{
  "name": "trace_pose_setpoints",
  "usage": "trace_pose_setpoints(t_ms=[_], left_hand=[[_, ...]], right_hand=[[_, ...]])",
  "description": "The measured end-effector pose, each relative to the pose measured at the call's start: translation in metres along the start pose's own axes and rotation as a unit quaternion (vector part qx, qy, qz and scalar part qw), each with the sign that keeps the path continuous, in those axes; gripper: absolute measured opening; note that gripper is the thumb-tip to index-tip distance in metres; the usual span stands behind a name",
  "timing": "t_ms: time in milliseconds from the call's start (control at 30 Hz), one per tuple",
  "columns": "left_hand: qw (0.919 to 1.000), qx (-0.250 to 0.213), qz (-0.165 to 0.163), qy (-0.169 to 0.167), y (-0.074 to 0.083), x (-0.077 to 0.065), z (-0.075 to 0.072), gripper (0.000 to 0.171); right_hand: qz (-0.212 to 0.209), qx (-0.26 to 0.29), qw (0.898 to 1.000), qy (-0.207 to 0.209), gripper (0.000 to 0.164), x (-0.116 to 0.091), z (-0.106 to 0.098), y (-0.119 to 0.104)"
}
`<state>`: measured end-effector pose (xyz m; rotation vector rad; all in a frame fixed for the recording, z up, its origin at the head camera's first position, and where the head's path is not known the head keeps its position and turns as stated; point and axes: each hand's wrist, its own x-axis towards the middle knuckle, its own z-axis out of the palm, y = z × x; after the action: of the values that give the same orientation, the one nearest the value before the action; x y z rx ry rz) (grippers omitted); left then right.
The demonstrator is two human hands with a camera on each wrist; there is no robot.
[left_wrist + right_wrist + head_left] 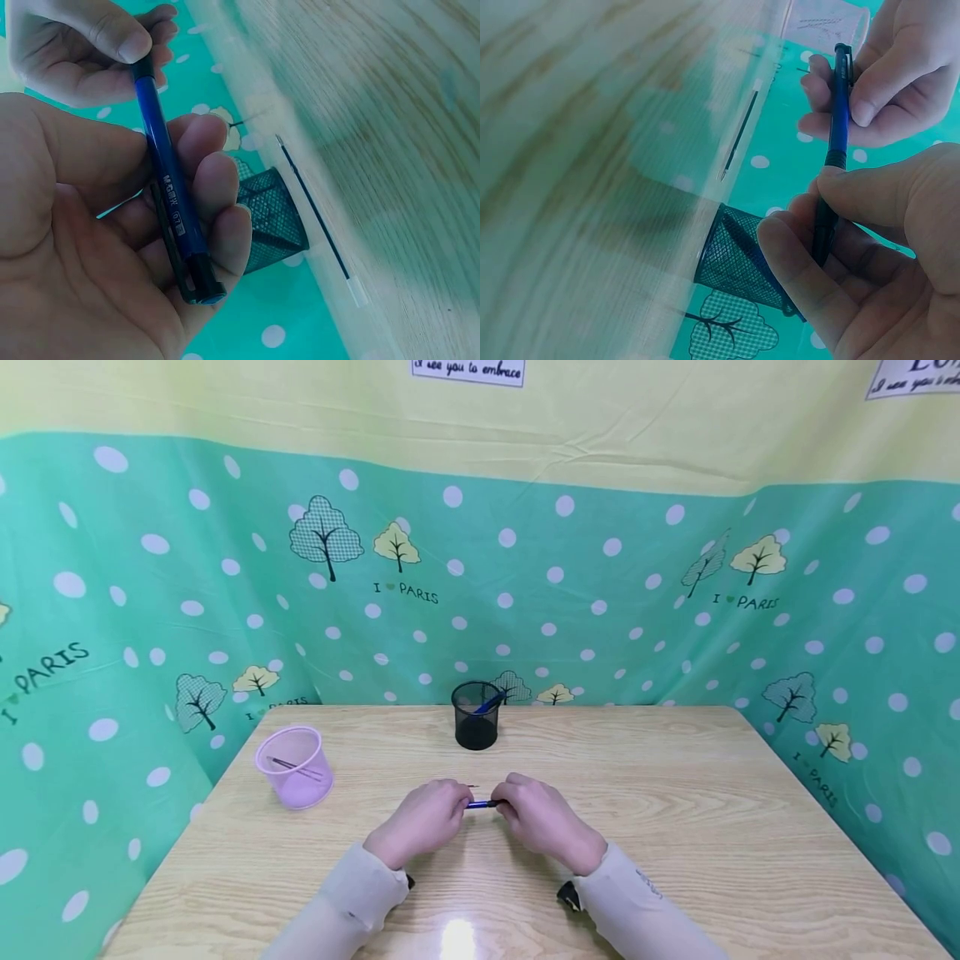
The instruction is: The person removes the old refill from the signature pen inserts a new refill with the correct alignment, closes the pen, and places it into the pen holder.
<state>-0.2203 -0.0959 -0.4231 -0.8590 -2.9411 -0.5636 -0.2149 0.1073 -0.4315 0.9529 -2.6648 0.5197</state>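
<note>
- Sleeves, cream; forearms rest on desk [675, 827], steadying both hands.
- Left hand [422, 820]: fingers curled round blue pen [480, 804] barrel, clip end.
- Right hand [546, 822]: pinches pen's black tip section.
- Refill [315, 217]: loose on desk, just beyond hands.

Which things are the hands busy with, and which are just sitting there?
Busy with: blue pen, held by left hand and right hand; refill lying on the table beside them.

Just sitting: black mesh cup, pink cup.
</note>
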Motion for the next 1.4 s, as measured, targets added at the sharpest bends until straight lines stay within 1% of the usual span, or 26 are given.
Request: trace_pose_setpoints(t_ms=[233, 500, 767, 1067, 1267, 1400], left_hand=[[0.9999, 0.003, 0.012, 0.005, 0.0007, 0.0000, -0.0005, 0.016], [0.9996, 0.007, 0.020, 0.021, -0.0003, 0.0002, -0.0027, 0.010], [0.9997, -0.008, 0.011, 0.021, -0.0009, 0.0004, -0.0014, 0.005], [0.9993, -0.019, 0.016, 0.028, -0.0013, 0.0005, -0.0020, 0.008], [0.9991, -0.026, 0.014, 0.032, -0.0013, -0.0006, -0.0018, 0.011], [0.9990, -0.032, 0.007, 0.030, -0.0010, -0.0015, -0.0018, 0.012]], right_hand=[[-0.002, -0.002, 1.000, -0.001, 0.007, 0.0001, 0.0001, 0.0004], [0.002, 0.003, 1.000, -0.006, 0.006, 0.0007, 0.0001, 0.0011], [0.002, 0.001, 1.000, -0.006, 0.007, 0.0004, -0.0003, 0.0008], [0.010, 0.001, 1.000, -0.012, 0.007, 0.0006, -0.0006, 0.0001], [0.010, 0.004, 1.000, -0.015, 0.007, 0.0006, -0.0004, 0.0000], [0.007, 0.003, 1.000, -0.014, 0.007, 0.0008, -0.0008, -0.0002]])
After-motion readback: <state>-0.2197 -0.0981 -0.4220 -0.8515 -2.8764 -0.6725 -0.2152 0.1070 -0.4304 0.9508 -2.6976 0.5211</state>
